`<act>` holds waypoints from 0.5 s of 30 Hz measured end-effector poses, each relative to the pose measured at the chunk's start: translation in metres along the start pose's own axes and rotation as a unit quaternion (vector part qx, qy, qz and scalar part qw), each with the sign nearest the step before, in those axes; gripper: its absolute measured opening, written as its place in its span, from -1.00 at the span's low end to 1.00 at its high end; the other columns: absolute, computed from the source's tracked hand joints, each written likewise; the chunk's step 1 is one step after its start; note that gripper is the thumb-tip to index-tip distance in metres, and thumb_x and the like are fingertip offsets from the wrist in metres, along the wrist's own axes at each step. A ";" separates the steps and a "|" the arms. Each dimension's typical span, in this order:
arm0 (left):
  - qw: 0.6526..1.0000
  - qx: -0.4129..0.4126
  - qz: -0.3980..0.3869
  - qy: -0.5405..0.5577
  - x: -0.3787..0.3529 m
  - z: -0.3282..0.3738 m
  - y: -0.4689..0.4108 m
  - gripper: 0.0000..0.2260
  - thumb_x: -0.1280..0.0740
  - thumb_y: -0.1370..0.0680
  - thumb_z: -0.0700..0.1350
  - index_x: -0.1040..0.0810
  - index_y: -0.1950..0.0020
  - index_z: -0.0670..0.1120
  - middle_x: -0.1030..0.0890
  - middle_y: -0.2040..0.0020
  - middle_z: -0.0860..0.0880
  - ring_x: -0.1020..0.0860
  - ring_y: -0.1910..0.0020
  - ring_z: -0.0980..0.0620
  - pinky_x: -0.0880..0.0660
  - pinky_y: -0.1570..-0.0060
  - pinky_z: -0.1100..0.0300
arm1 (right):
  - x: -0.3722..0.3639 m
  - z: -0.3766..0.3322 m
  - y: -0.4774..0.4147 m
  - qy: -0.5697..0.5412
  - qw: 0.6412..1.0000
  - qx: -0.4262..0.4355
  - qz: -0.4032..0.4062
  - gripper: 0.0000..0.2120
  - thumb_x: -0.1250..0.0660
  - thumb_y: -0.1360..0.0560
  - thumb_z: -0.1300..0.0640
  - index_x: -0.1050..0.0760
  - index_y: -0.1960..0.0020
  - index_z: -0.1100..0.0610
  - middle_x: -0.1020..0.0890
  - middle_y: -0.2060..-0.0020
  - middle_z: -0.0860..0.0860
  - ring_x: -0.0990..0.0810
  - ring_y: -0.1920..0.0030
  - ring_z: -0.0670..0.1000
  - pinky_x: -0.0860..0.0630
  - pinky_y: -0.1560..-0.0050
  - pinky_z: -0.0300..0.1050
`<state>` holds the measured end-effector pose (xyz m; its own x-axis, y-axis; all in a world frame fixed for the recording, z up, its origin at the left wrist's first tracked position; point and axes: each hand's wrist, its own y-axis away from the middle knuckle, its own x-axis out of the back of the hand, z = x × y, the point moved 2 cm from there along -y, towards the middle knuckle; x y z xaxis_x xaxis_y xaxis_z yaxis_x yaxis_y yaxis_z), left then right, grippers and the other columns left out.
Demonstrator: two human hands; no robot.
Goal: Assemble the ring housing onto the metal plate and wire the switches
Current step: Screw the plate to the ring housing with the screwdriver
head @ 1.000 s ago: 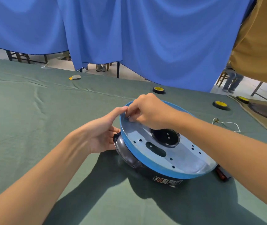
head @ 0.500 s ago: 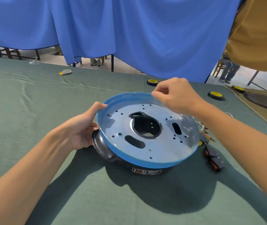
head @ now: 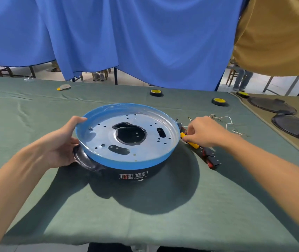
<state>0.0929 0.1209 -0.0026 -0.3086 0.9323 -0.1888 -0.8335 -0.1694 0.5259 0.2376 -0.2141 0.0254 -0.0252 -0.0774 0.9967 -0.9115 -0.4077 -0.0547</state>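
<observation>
A round metal plate (head: 145, 150) with a blue-filmed rim and several holes lies on top of a black ring housing (head: 136, 174) at the middle of the green table. My left hand (head: 63, 140) grips the plate's left rim, thumb on top, beside the housing's black handle (head: 85, 160). My right hand (head: 202, 132) is just right of the plate, fingers curled round a yellow-handled tool (head: 190, 140). Black and red switches (head: 210, 158) lie below that hand. White wires (head: 226, 122) trail on the cloth beyond it.
Two yellow-and-black wheels (head: 156, 92) (head: 218, 101) sit near the table's far edge, a third (head: 243, 94) at the right. Two dark round lids (head: 272, 106) (head: 297, 127) lie on a tan mat at the right. Blue curtains hang behind. A person in a mustard top (head: 277, 37) stands at upper right.
My right hand left the plate's far rim and came down to the right side, where it now holds the yellow tool. The plate sits more level. My left hand kept its grip.
</observation>
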 end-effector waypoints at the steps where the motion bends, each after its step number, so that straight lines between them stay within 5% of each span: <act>1: 1.000 -0.005 0.003 -0.002 0.000 0.000 0.000 -0.32 -0.35 -0.44 0.21 -0.47 -0.37 -0.25 -0.59 -0.16 -0.24 -0.57 -0.02 -0.18 -0.55 -0.08 -0.05 | -0.002 -0.002 0.000 0.015 1.000 -0.002 0.009 -0.73 -0.36 -0.47 -0.10 -0.60 0.17 0.11 -0.59 0.19 0.01 -0.48 0.01 0.07 -0.55 0.07 0.03; 5: 0.999 -0.001 -0.002 -0.045 -0.001 0.003 0.005 -0.31 -0.31 -0.45 0.21 -0.46 -0.36 -0.31 -0.59 -0.07 -0.24 -0.58 0.10 -0.17 -0.63 0.13 0.05 | -0.003 -0.011 0.002 0.070 0.997 -0.013 0.021 -0.70 -0.31 -0.51 -0.04 -0.44 0.30 0.13 -0.36 0.22 0.01 -0.26 0.01 0.10 -0.38 0.11 0.00; 8: 0.998 -0.007 -0.023 -0.065 -0.001 0.006 0.007 -0.26 -0.36 -0.40 0.17 -0.42 -0.40 -0.32 -0.55 -0.11 -0.21 -0.53 0.00 -0.15 -0.60 0.04 0.04 | 0.007 -0.012 -0.001 0.051 0.997 -0.034 0.039 -0.58 -0.26 -0.55 0.00 -0.30 0.42 0.15 -0.34 0.36 0.04 -0.25 0.08 0.13 -0.40 0.11 0.03; 11: 0.996 -0.007 -0.041 -0.080 -0.007 0.007 0.007 -0.21 -0.41 -0.32 0.14 -0.40 -0.42 -0.31 -0.52 -0.09 -0.23 -0.52 0.00 -0.17 -0.63 0.07 0.03 | 0.029 -0.011 -0.002 -0.034 0.996 -0.061 0.056 -0.59 -0.21 -0.61 -0.03 -0.35 0.32 0.19 -0.45 0.40 0.11 -0.41 0.23 0.21 -0.47 0.16 0.04; 15: 0.991 0.013 -0.083 -0.108 -0.011 0.006 0.003 -0.26 -0.37 -0.35 0.13 -0.41 -0.40 -0.30 -0.55 -0.02 -0.20 -0.60 0.18 -0.16 -0.63 0.23 0.06 | 0.055 -0.021 0.000 -0.178 0.976 -0.041 0.117 -0.71 -0.20 -0.62 -0.05 -0.43 0.05 0.19 -0.65 0.21 0.12 -0.56 0.10 0.16 -0.48 0.17 0.07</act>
<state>0.0968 0.1116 0.0055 -0.0605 0.9936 -0.0954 -0.8513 -0.0014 0.5247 0.2275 -0.1993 0.0818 -0.1050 -0.4770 0.8726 -0.9280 -0.2685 -0.2584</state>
